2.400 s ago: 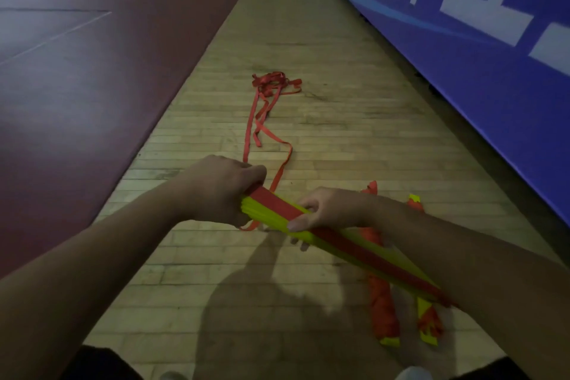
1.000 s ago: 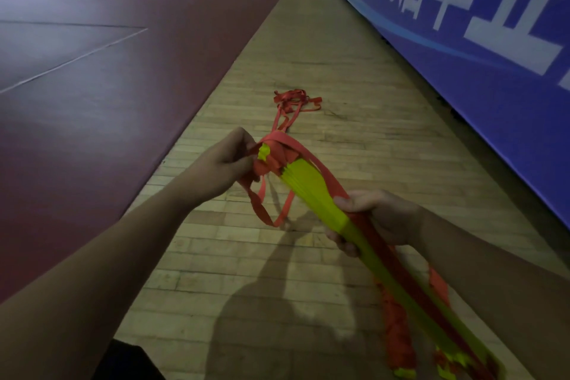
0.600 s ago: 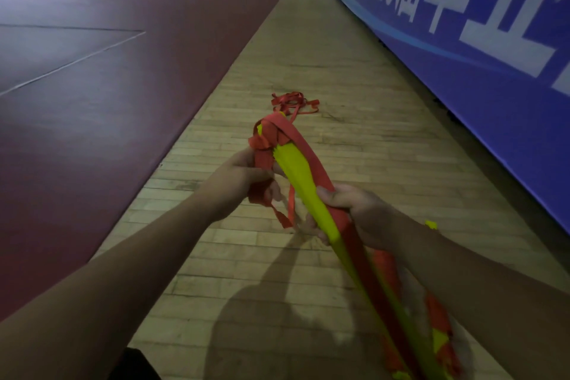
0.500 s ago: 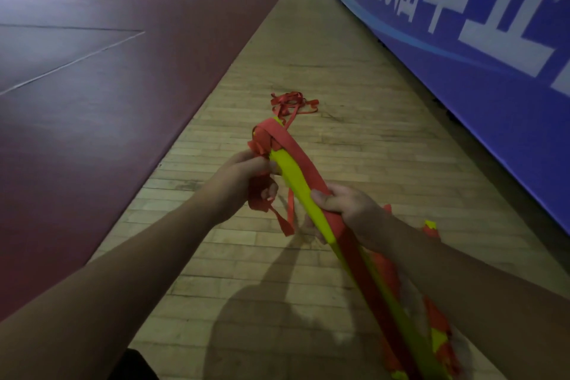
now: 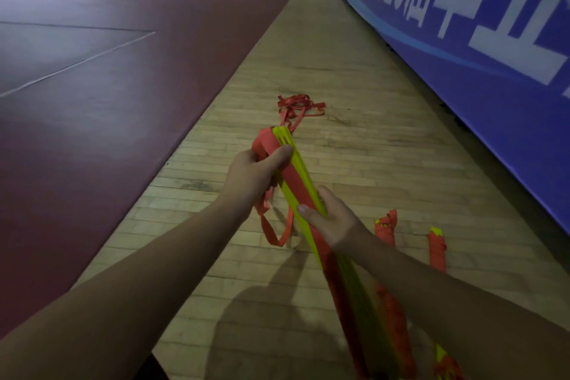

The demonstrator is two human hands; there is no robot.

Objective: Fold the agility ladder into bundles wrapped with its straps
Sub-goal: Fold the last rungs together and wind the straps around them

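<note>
I hold a stack of yellow ladder rungs (image 5: 303,185) slanting from upper left to lower right, with a red strap (image 5: 291,177) laid along it and looped over its far end. My left hand (image 5: 253,176) grips the upper end, thumb pressed across the strap. My right hand (image 5: 331,219) grips the stack lower down. A loose strap loop (image 5: 277,225) hangs below my left hand. More red strap (image 5: 297,106) lies tangled on the floor ahead. The stack's lower end runs under my right forearm.
Two wrapped red-and-yellow bundles (image 5: 387,227) (image 5: 436,248) lie on the wooden floor strip (image 5: 354,163) at the right. A blue banner wall (image 5: 478,77) borders the right side. Dark red court flooring (image 5: 108,86) spreads to the left.
My left hand has moved up onto the stack's far end and now clamps the strap there with its thumb. The strap lies flatter along the rungs. My right hand keeps its hold.
</note>
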